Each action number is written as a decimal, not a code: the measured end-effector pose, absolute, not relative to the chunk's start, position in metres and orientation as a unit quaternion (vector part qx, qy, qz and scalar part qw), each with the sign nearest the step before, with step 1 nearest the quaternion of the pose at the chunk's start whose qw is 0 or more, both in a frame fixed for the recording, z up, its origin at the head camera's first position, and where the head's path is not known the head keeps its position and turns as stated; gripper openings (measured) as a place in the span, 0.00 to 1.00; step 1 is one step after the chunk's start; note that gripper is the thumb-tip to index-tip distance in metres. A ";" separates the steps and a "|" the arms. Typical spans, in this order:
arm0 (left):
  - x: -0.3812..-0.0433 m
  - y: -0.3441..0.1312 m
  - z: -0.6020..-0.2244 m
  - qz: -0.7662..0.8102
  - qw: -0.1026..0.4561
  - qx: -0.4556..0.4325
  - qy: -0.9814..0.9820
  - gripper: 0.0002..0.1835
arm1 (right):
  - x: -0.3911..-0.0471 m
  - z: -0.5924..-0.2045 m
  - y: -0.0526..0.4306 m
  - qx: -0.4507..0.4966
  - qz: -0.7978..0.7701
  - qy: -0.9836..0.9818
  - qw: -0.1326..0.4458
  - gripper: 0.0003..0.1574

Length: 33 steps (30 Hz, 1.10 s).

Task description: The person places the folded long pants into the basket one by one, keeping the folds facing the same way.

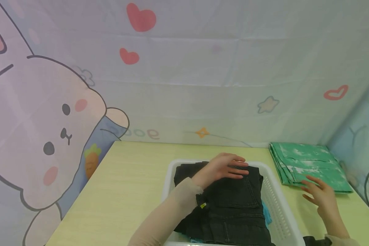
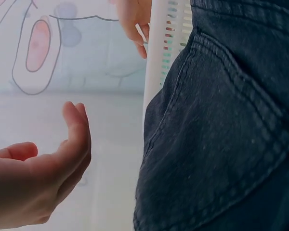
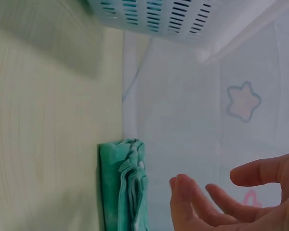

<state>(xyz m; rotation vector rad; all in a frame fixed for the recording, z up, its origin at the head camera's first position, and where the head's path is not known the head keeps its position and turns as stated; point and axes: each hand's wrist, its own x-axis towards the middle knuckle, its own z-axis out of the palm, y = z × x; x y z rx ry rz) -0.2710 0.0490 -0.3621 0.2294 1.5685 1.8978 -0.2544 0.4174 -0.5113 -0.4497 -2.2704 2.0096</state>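
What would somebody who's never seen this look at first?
Probably the big cartoon bunny at the left of the backdrop. Next might be the white basket of folded dark clothes on the table, with the left hand above it. Then the green folded cloth at the table's right, near the right hand.

Folded black denim — inside a white basket, folded green-and-white cloth — right of the basket

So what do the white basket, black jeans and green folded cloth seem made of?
White basket: probably smooth plastic, given its regular slots.
Black jeans: likely matte denim, given grain and topstitching.
Green folded cloth: matte fabric, with soft layered folds; fibre unclear.
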 end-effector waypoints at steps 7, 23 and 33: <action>-0.278 0.061 -0.365 0.746 0.372 0.063 0.549 0.20 | -0.226 -0.452 0.387 -0.205 0.655 -0.727 -0.023 0.46; -0.293 0.078 -0.372 0.807 0.374 -0.005 0.456 0.21 | -0.243 -0.445 0.401 -0.307 0.745 -0.592 0.011 0.52; -0.300 0.086 -0.376 0.824 0.375 -0.030 0.424 0.19 | -0.251 -0.454 0.407 -0.337 0.780 -0.527 0.025 0.55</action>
